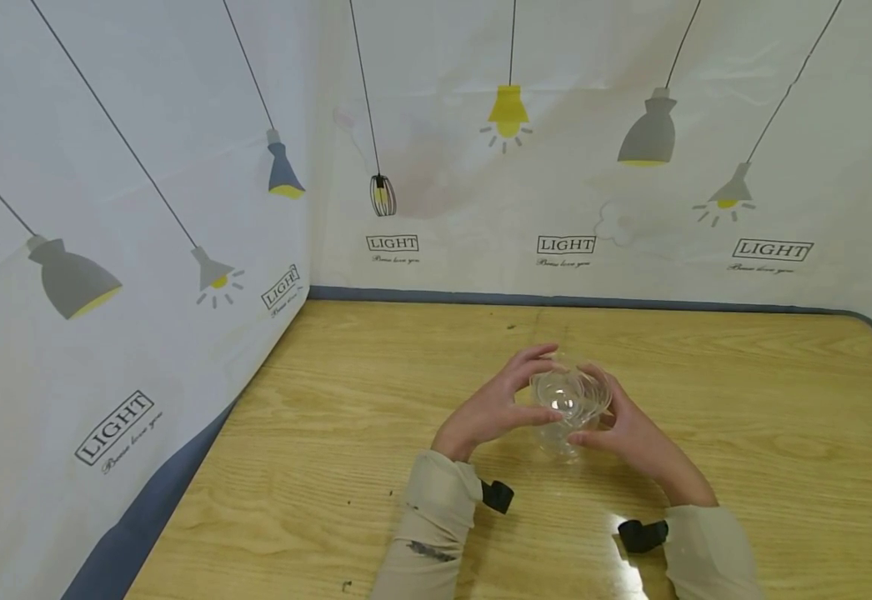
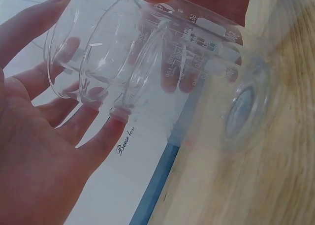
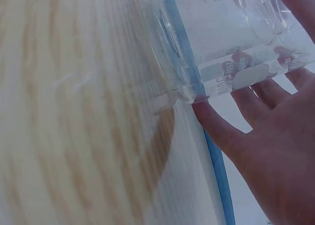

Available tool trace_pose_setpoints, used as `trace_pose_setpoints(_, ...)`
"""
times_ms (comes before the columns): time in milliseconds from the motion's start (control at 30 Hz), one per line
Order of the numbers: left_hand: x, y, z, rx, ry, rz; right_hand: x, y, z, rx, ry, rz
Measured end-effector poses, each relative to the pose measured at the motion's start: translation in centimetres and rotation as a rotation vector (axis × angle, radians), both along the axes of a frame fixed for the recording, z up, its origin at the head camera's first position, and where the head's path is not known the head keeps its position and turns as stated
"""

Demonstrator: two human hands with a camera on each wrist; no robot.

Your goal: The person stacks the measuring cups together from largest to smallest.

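Note:
A nested set of clear glass beakers [image 1: 567, 396] is between both hands over the wooden table. Printed white graduations and several rims show on the beakers [image 2: 167, 57] in the left wrist view. My left hand [image 1: 490, 410] grips them near the rims, thumb on the near side and fingers on the far side. From the right, my right hand [image 1: 634, 429] holds the outer beaker, its fingers spread along the marked wall in the right wrist view. Whether the outer beaker's base touches the table, I cannot tell.
The light wooden table [image 1: 316, 500] runs back to a white curtain [image 1: 451, 183] printed with lamps, with a blue strip along its lower edge. Another curtain side stands at left. Black wrist devices [image 1: 498, 497] sit at both cuffs.

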State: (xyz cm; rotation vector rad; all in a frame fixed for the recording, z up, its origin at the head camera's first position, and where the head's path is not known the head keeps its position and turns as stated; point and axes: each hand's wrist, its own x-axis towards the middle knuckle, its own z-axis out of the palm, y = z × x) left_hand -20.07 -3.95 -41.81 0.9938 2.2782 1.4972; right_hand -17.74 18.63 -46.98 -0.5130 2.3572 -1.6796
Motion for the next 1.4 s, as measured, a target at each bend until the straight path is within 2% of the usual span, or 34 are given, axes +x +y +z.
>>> trace_pose_setpoints(167, 1.1, -0.1, 2.0, -0.006, -0.015, -0.008, 0.0, 0.0, 0.0, 0.003, -0.003, 0.000)
trace_pose_setpoints(400, 0.0, 0.1, -0.2, -0.019, 0.005, 0.002, 0.0, 0.0, 0.0, -0.012, -0.033, 0.006)
trace_pose_setpoints(533, -0.4, 0.1, -0.9, -0.034, 0.020, 0.003, 0.1, 0.0, 0.0, -0.015, -0.048, 0.002)
trace_pose_setpoints(767, -0.4, 0.1, -0.9, -0.045, 0.032, -0.004, 0.1, 0.0, 0.1, -0.011, -0.026, 0.009)
trace_pose_setpoints(1033, -0.4, 0.1, -0.9, -0.065, 0.011, 0.003, 0.1, 0.0, 0.1, -0.018, -0.026, 0.012)
trace_pose_setpoints(1400, -0.3, 0.2, -0.9, -0.100, 0.034, 0.017, 0.1, 0.1, 0.0, -0.018, -0.014, 0.015)
